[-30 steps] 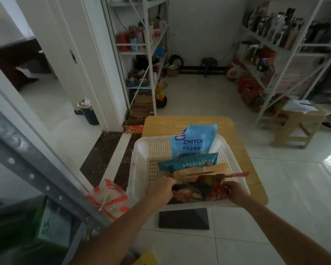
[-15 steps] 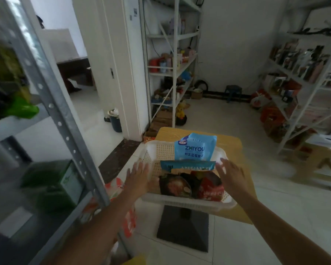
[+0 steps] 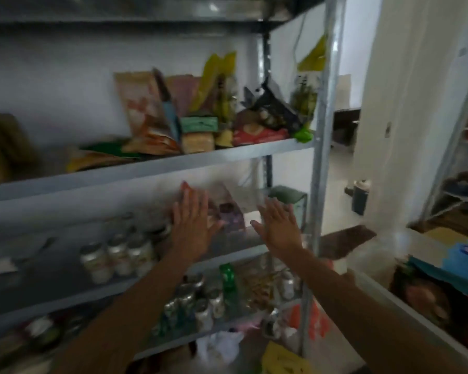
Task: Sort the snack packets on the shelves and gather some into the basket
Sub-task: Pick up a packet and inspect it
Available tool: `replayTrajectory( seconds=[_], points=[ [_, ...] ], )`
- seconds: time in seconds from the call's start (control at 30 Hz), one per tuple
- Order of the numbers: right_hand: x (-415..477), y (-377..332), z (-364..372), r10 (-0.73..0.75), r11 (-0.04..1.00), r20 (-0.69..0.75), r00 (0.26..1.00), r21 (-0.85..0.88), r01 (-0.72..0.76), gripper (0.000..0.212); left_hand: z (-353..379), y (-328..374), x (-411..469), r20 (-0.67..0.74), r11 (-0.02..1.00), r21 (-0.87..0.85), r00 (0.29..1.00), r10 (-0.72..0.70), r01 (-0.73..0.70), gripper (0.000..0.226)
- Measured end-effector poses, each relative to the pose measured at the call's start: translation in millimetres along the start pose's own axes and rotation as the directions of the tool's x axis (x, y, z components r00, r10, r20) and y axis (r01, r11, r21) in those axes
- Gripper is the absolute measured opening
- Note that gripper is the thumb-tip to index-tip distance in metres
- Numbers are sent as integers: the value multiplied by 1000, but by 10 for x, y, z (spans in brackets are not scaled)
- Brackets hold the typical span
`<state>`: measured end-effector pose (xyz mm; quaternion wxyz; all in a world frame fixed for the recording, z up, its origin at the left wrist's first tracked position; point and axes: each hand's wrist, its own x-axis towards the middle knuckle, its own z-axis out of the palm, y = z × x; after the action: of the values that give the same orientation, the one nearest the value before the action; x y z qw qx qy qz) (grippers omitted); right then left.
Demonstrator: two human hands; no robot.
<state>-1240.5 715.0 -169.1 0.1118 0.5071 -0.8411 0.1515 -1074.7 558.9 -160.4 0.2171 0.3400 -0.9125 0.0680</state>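
Note:
I face a grey metal shelf unit (image 3: 152, 168). Several snack packets (image 3: 200, 114) stand crowded on its upper shelf, toward the right. My left hand (image 3: 191, 225) and my right hand (image 3: 277, 228) are both raised in front of the middle shelf, fingers straight and spread, holding nothing. Between them a purple-brown packet (image 3: 229, 211) leans on the middle shelf; my left hand is just beside it. The white basket (image 3: 389, 292) with packets inside is at the right edge, partly out of view.
Glass jars (image 3: 119, 257) stand on the middle shelf at left, more jars and a green bottle (image 3: 229, 279) on the shelf below. A green box (image 3: 289, 198) sits at the middle shelf's right end. The steel upright (image 3: 322, 147) borders the doorway. A bin (image 3: 360, 195) stands beyond.
The view swung left from the basket to the shelf unit. Both hands let go of the basket's packets and rose, open, in front of the middle shelf.

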Motion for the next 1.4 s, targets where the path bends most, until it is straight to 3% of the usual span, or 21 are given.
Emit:
replayTrajectory(
  seconds=[0.07,0.2,0.47,0.57,0.7,0.9,1.2,1.4],
  points=[
    [217,-560,-141,-144,989,-99,985,19,146,76,-305,-460,-134,-134,996,61,989,-55,64,83],
    [478,-1463,-518,-358,934,-162,919,-65,352,78,-827,-1129,-341,-214,965,155,961,-177,212,75],
    [865,-2620,-796,-456,888,-231,860,-46,458,64,-1332,-2017,-450,-200,930,220,947,-253,295,104],
    [985,-2853,-771,-445,894,-213,870,-54,444,60,-1389,-2221,-405,-133,932,214,954,-269,293,114],
    [1139,-3066,-637,-388,922,-156,908,-56,384,60,-1389,-2382,-297,-84,937,261,973,-216,231,90],
    [1299,-3240,-475,-260,965,-136,956,-62,254,59,-1353,-2523,-2,44,982,183,998,-45,36,81],
    [1621,-3470,-473,-122,992,-136,983,-2,123,42,-1210,-2721,167,-191,984,77,967,170,-158,71],
    [1760,-3477,-480,-70,996,-92,993,52,75,46,-1273,-2782,191,-169,978,34,963,210,-208,60]
  ],
)
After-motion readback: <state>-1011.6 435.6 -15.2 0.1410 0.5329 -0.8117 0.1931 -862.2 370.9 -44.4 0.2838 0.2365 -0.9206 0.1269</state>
